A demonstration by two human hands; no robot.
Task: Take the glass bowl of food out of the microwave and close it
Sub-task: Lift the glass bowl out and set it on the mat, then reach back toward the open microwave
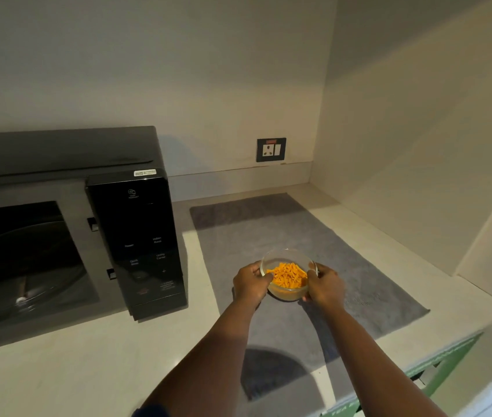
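A clear glass bowl filled with orange food pieces is over the grey mat, to the right of the microwave. My left hand grips the bowl's left side and my right hand grips its right side. Whether the bowl rests on the mat or hangs just above it, I cannot tell. The black microwave stands on the counter at the left. Its cavity is open and dark, with a glass turntable inside. The door itself is out of view.
The pale counter runs to a corner where two walls meet. A wall socket sits on the back wall above the mat. A green cabinet front lies below the counter's right edge.
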